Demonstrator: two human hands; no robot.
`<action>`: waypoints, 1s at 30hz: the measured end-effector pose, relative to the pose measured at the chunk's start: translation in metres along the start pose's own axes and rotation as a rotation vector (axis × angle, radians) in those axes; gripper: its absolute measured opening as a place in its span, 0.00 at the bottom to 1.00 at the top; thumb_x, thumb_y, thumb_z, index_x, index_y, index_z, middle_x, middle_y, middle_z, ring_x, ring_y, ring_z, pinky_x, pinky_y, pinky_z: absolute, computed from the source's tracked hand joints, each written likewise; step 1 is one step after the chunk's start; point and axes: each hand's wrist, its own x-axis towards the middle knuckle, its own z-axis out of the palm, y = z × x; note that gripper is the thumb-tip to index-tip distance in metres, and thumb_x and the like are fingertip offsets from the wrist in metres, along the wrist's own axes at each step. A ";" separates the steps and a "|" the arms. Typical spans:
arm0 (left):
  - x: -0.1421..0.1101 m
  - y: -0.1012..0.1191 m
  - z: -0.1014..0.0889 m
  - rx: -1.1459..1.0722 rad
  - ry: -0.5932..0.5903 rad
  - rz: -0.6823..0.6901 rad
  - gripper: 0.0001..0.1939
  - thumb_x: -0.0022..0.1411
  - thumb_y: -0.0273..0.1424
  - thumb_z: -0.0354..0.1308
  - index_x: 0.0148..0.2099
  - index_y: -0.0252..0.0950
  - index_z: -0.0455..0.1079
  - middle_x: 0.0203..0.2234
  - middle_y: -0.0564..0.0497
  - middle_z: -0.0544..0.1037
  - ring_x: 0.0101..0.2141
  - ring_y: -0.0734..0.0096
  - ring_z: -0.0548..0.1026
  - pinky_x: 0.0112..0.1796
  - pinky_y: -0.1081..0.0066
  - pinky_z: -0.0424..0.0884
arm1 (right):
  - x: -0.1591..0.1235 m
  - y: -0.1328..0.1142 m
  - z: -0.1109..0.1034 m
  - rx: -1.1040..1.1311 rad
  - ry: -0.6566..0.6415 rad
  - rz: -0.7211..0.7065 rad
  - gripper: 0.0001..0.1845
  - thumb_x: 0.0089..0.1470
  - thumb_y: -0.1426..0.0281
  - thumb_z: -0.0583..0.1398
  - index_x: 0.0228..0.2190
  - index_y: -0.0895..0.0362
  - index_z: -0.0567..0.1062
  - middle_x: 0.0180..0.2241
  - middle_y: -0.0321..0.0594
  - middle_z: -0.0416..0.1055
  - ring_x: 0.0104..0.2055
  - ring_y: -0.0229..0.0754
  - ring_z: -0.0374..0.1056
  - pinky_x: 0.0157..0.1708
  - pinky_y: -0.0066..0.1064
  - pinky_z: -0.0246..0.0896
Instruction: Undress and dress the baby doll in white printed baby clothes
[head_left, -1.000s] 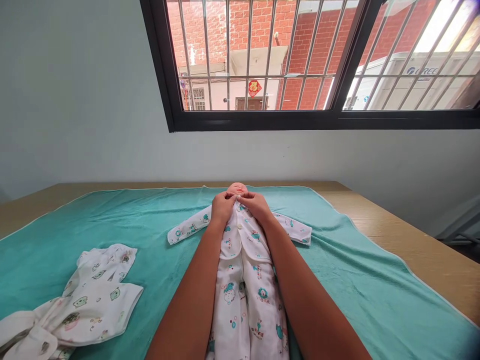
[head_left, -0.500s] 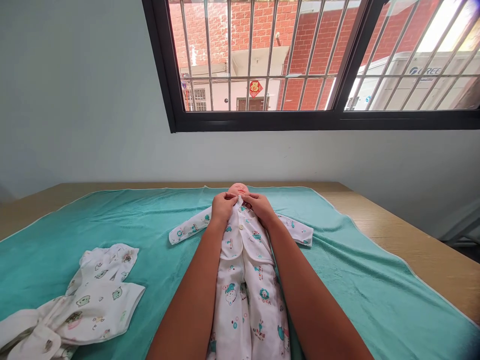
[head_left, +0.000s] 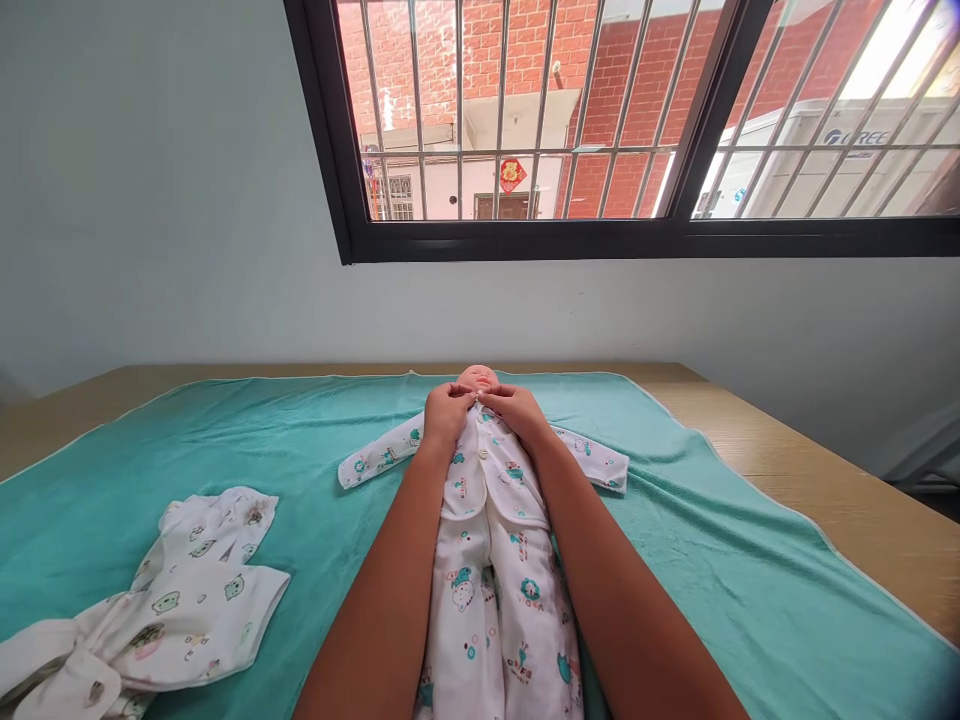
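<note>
A baby doll [head_left: 478,377] lies on its back, dressed in a white printed jacket [head_left: 472,480] and matching trousers [head_left: 465,620]. Just below the doll's chin, my left hand [head_left: 448,410] pinches one side of the jacket's collar. My right hand [head_left: 517,408] pinches the collar from the other side, its fingertips close against those of the left. Lower on the jacket front a small button [head_left: 482,454] shows. Both sleeves stretch out to the sides, and my forearms cover part of the jacket. What exactly sits between the fingertips is hidden.
A teal blanket [head_left: 300,440] covers much of the wooden table [head_left: 847,490]. At the lower left lies another white printed baby garment [head_left: 187,610]. Behind the table rises a pale wall [head_left: 465,310] with a barred, black-framed window [head_left: 517,240].
My right hand's fingertips have shifted slightly left, closing in on the left hand's at the collar. The collar tip that stood up between them is now mostly covered. The doll stays in place.
</note>
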 end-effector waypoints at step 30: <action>0.004 -0.002 -0.001 -0.091 -0.011 -0.048 0.04 0.44 0.23 0.64 0.27 0.32 0.73 0.23 0.50 0.77 0.26 0.72 0.72 0.32 0.70 0.68 | -0.003 -0.025 0.007 -0.516 0.001 -0.131 0.13 0.40 0.62 0.63 0.27 0.59 0.75 0.28 0.37 0.72 0.30 0.37 0.64 0.30 0.27 0.55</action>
